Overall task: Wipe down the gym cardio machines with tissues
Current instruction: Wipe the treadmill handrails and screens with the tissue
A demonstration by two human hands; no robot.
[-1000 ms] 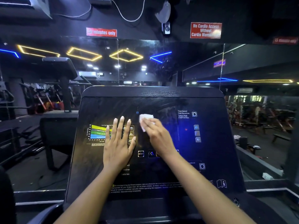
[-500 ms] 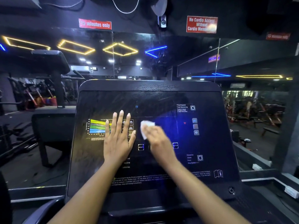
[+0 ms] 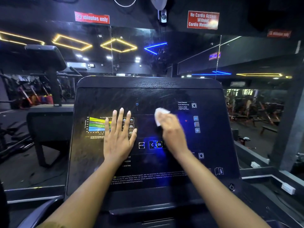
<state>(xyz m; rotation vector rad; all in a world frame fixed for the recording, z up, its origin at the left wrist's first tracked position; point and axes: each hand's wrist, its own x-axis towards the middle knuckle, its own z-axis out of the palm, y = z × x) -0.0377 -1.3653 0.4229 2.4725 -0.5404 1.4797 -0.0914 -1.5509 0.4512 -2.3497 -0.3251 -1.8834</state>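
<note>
"While the right hand (image 3: 171, 134) does the wiping, why is the left hand (image 3: 119, 137) spread flat on the console (image 3: 148, 94)?"

"Bracing, I'd judge. Its fingers are straight and slightly apart, palm down on the panel, covering the right edge of the coloured chart (image 3: 96, 125). It holds nothing. It seems to steady the person leaning in, and perhaps the tilted panel against the push."

"And the tissue (image 3: 160, 115)?"

"It's a white wad under the right hand's fingertips, pressed on the dark glass near the middle of the panel. That puts it above the OK button (image 3: 159, 144) and left of the column of small keys (image 3: 196, 124). The fingers look gathered over it, gripping it. That hand is blurred, though, so I cannot tell how tightly they curl."

"Why a wad rather than a flat sheet?"

"Probably so the pressure lands on one spot and the paper neither tears nor slips out."

"How far along is this machine?"

"Streaks across the upper panel suggest wiping there. The lower band with the warning text (image 3: 148, 177) and the patch under the left hand look undone. Nothing shows whether the neighbouring machine (image 3: 44, 55) on the left has been wiped."

"Any risk?"

"Rubbing over the RESET button (image 3: 141, 145) or OK might trigger something, so light pressure there seems wise."
</note>
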